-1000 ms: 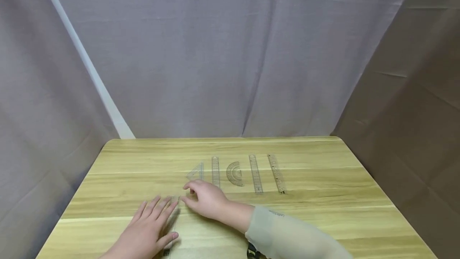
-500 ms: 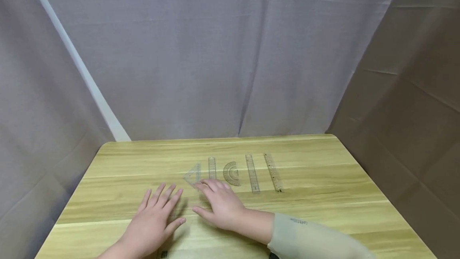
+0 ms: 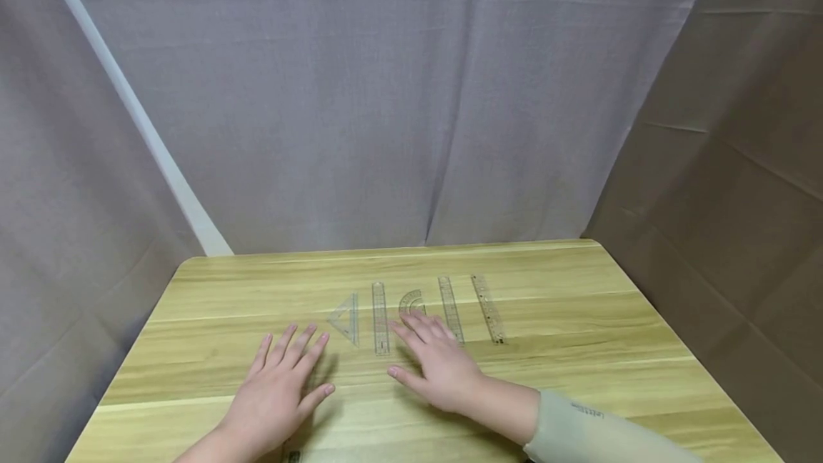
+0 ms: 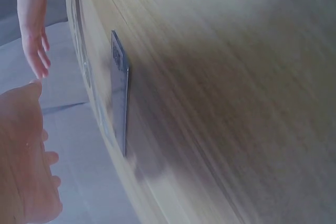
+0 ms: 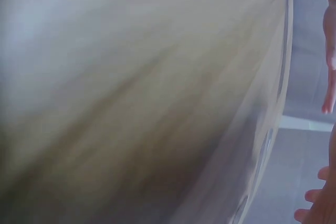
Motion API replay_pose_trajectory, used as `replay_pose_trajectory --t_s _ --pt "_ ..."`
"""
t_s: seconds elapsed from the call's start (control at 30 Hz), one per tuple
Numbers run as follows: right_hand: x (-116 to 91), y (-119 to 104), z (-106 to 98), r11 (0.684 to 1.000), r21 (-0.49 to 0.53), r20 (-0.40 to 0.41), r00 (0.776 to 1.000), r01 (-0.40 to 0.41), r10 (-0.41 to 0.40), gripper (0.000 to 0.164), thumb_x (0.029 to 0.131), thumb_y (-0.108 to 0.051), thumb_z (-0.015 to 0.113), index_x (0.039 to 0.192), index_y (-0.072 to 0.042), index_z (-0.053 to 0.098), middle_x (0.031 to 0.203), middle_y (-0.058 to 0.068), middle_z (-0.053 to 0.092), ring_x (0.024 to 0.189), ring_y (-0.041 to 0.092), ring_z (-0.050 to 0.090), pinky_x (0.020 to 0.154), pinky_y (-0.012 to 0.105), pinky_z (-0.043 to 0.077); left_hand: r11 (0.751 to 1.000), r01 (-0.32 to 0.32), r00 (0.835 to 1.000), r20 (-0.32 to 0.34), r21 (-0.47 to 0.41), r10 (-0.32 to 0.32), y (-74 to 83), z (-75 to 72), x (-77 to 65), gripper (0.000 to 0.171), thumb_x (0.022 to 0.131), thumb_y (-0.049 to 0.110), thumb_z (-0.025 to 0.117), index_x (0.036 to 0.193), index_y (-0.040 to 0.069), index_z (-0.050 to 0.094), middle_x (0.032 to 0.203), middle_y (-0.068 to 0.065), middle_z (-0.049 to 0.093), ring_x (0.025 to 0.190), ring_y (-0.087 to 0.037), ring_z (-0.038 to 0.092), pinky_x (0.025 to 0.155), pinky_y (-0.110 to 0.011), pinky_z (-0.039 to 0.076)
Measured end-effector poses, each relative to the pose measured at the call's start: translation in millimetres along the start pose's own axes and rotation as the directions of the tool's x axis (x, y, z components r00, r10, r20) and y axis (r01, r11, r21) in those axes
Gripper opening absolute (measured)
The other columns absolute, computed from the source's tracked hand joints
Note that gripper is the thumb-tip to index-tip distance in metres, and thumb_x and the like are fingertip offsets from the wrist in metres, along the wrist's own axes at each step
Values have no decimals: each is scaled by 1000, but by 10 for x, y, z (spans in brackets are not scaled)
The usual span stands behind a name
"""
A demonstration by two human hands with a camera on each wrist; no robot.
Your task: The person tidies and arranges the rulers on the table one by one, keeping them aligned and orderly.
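- Head view: the protractor lay beyond the right hand, its near part hidden by the fingertips; whether they touched it could not be told.
- Both hands were released, fingers spread and holding nothing, the left hand poised above the table.
- A flat strip, perhaps a ruler, lay below the left hand and apart from it, thin and straight-edged, with a dark printed block at one end.
- The step in hand looked like a pause in arranging the drawing tools in a row; the strip appeared to be outside that row. Moving it would probably call for a fingertip pinch at an edge, since so thin a piece offered little to grip.
- Between the hands, past the left fingertips, was a triangular set square, see-through with a cut-out middle; a clear ruler lay just beside the right fingertips.
- Another ruler reached toward the right knuckles, and an outer ruler slanted farther right.
- Beneath both hands spread the tabletop, wood-grained in yellowish bands; beyond them hung a creased grey curtain.
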State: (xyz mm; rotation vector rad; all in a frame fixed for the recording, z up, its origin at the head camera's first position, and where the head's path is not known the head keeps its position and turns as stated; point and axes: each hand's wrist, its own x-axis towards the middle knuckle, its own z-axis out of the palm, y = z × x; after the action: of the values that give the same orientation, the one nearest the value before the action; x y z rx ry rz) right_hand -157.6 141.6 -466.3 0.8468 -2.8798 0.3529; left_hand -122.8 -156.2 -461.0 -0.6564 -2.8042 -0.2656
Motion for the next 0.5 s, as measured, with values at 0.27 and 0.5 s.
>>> replay_pose_trajectory --t_s 0.27,0.5 --pt "-181 189 -109 999 -7 -23 999 -48 48 77 96 -62 48 159 -26 23 165 0 18 150 29 17 120 53 8 1000 13 1000 -9 -19 -13 -13 6 0 71 94 56 58 153 19 41 159 -8 34 148 -36 22 120 -56 3" --pt "-225 303 -163 997 -13 -52 995 -81 81 77 96 -64 46 159 -32 16 164 -2 16 150 27 14 120 54 7 999 28 1000 4 -20 -28 -12 -10 2 72 95 56 57 154 19 39 160 -8 31 149 -35 19 120 -54 -2"
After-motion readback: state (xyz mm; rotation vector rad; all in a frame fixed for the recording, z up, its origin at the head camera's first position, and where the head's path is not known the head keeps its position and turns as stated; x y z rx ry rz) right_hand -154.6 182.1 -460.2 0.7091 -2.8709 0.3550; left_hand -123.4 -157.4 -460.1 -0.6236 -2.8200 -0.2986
